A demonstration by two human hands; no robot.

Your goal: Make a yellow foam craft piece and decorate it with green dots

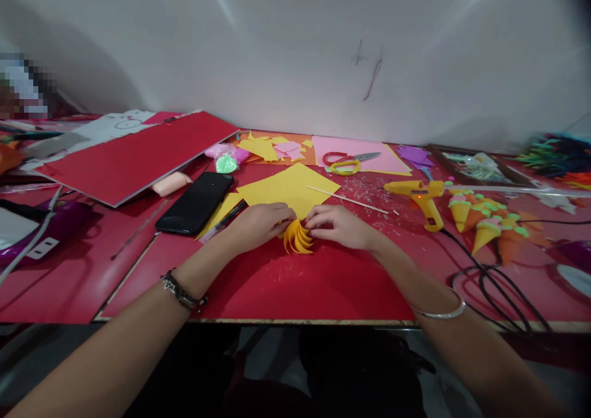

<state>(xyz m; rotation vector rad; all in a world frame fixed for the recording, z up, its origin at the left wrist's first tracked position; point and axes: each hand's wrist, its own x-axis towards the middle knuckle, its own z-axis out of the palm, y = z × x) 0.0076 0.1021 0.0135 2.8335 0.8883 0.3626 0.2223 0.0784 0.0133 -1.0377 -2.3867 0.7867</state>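
Note:
A yellow paper piece cut into curved strips (299,238) stands between my two hands, just above the red table's near part. My left hand (263,224) has its fingers closed on the left side of this paper. From the other side, my right hand (339,224) pinches its upper right edge. Behind the hands lies a flat yellow paper sheet (290,187), with a thin wooden stick (348,199) across its right corner. A pen (226,220) and a black phone (196,202) are left of my left hand.
A yellow glue gun (422,199) with a coiled black cable stands at right, beside paper-like cones (484,221). Red-and-yellow scissors (348,162) rest on pink paper (392,157). A red board (143,156) leans at left, near a purple device (50,233).

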